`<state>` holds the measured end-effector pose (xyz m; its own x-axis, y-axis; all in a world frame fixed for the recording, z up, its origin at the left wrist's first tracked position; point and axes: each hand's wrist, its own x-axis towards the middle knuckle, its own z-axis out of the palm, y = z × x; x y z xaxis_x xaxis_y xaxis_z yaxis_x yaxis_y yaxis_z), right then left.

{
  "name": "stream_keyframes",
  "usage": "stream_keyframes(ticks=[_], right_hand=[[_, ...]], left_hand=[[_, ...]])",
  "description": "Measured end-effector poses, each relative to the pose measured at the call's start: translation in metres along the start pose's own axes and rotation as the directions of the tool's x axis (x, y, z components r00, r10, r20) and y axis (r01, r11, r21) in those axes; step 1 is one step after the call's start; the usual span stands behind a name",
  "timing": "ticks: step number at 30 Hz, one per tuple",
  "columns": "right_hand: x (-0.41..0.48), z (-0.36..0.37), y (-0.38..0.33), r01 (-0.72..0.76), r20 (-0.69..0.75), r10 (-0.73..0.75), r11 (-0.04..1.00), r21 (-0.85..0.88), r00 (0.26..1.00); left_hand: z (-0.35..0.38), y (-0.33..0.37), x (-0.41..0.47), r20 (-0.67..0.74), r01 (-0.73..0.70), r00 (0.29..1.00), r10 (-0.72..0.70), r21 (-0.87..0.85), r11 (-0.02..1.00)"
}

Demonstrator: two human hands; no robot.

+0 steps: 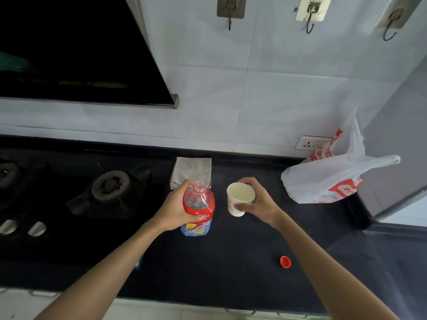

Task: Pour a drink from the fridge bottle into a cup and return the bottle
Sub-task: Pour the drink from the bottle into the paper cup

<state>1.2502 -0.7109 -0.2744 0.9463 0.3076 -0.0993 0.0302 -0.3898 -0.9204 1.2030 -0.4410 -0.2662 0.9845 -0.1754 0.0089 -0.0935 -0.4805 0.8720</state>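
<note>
Head, left grip (175, 210) clasping bottle (200, 202), right grip (260, 202) cup (239, 195)

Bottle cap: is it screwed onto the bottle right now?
No, the red cap lies on the dark counter, apart from the bottle, whose neck is open.

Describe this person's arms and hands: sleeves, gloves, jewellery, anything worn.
Nothing worn is visible. The left hand and right hand have no gloves, no rings and no watch or band at the wrists. The left forearm and right forearm are uncovered, with no sleeve in view down to the frame's edge.
</note>
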Motion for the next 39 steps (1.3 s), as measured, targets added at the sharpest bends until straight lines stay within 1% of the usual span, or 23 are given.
stream_keyframes(ticks=[6, 12, 26, 32, 39], right_hand=[[-0.008, 0.020, 0.036, -0.058, -0.008, 0.058, 0.998, -0.026, 0.998], [-0.010, 0.035, 0.059, -0.070, -0.026, 0.068, 0.995, -0.068, 0.997], [-0.022, 0.052, 0.081, -0.069, -0.015, 0.068, 0.993, -0.093, 0.998], [-0.031, 0.055, 0.092, -0.093, -0.011, 0.093, 0.991, -0.098, 0.996], [-0.034, 0.058, 0.099, -0.091, -0.001, 0.091, 0.992, -0.089, 0.996]], left_hand=[[0.010, -0.025, -0.010, 0.005, 0.001, 1.000, -0.001, -0.004, 1.000], [0.016, -0.032, -0.016, -0.012, -0.009, 1.000, 0.009, -0.029, 1.000], [0.020, -0.049, -0.020, 0.008, 0.032, 0.999, -0.032, -0.015, 0.999], [0.022, -0.050, -0.021, 0.010, 0.045, 0.999, -0.045, -0.017, 0.999], [0.027, -0.048, -0.027, 0.015, 0.061, 0.998, -0.061, -0.042, 0.997]])
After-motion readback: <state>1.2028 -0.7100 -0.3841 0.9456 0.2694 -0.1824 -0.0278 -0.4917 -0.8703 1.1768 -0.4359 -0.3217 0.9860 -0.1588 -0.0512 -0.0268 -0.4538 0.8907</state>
